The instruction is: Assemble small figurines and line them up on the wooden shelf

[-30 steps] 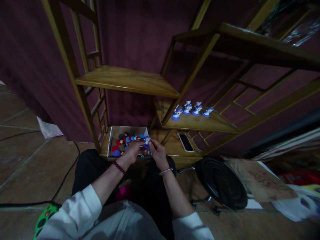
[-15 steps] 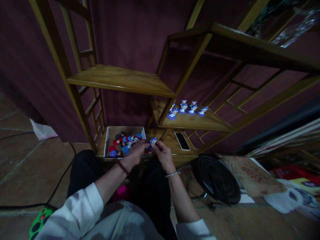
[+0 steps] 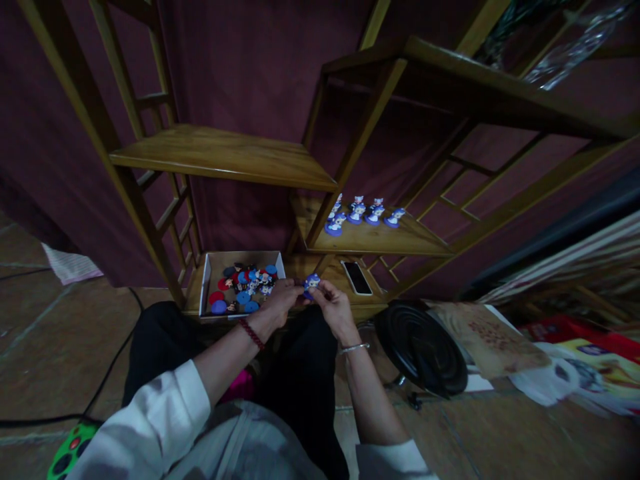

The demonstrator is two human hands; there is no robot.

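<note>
A small purple-and-white figurine [image 3: 312, 283] is held between both hands, just right of the box. My left hand [image 3: 283, 299], with a dark red bracelet at its wrist, is closed on the figurine's left side; its fingertips are partly hidden. From the right, my right hand [image 3: 334, 304] pinches the same figurine with thumb and fingers. Beside my left hand stands an open cardboard box [image 3: 204, 293] holding loose figurines and round red, blue and purple bases. Several matching figurines [image 3: 357, 212] stand on purple bases on the small shelf [image 3: 400, 244] above.
A phone [image 3: 357, 277] lies on the lower shelf right of my hands. Above the box juts a wooden shelf [image 3: 220, 155]. To the right are a round black stool [image 3: 423, 348] and plastic bags [image 3: 545, 377]. A green game controller [image 3: 73, 448] lies on the floor at left.
The view has shifted, so the shelves and box appear further left. Both hands still hold the figurine, which now looks more upright and a little further from the box.
</note>
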